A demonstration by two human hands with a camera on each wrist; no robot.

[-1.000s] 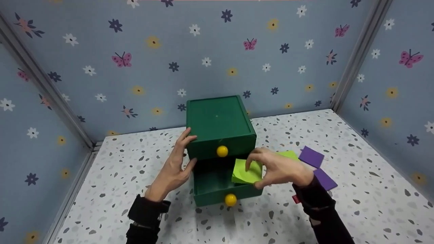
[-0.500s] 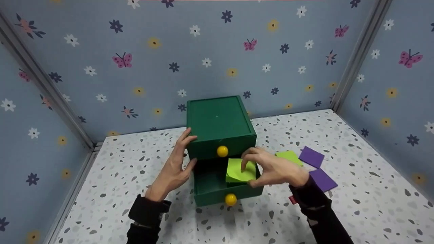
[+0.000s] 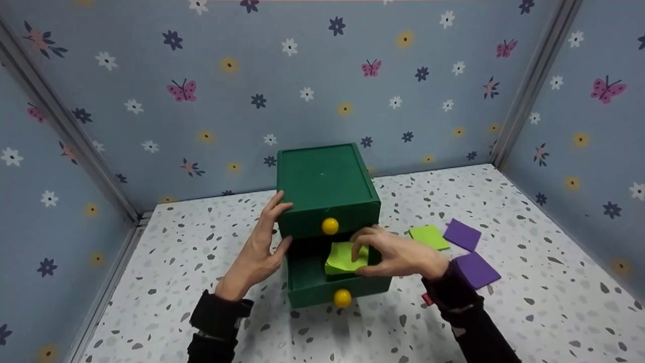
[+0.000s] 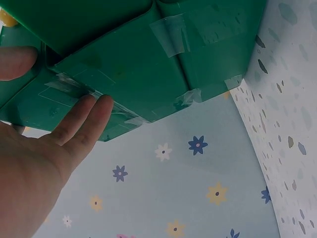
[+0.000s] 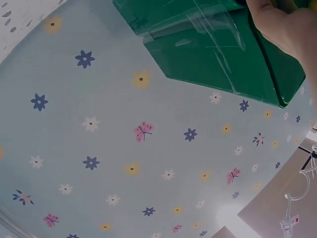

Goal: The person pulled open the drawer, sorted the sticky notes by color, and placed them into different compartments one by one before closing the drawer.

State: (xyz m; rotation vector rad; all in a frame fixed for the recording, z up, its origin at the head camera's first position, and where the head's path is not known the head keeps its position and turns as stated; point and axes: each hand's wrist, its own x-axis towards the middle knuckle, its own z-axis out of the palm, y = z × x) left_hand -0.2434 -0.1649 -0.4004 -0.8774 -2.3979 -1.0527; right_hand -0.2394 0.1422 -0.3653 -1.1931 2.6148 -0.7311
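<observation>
A green two-drawer cabinet (image 3: 322,176) stands on the table, its lower drawer (image 3: 307,275) pulled out and its upper drawer pushed in. Lime-green sticky notes (image 3: 342,258) are pinched between the thumb and fingers of my right hand (image 3: 390,252), inside the right half of the lower drawer. My left hand (image 3: 259,249) rests against the cabinet's left front corner. In the left wrist view its fingers (image 4: 81,121) lie straight along the taped side wall. The right wrist view shows only part of the right hand (image 5: 290,29), with the notes out of sight.
On the speckled table (image 3: 544,312) to the right lie another lime-green square (image 3: 429,237) and two purple squares, one farther back (image 3: 462,235) and one nearer (image 3: 476,270). Yellow round knobs (image 3: 342,298) stick out from the drawers. A flowered wall (image 3: 312,60) rises behind the cabinet.
My right hand has moved left and slightly down, carrying the sticky notes from the lower drawer's right edge farther inside it. The left hand has stayed in place.
</observation>
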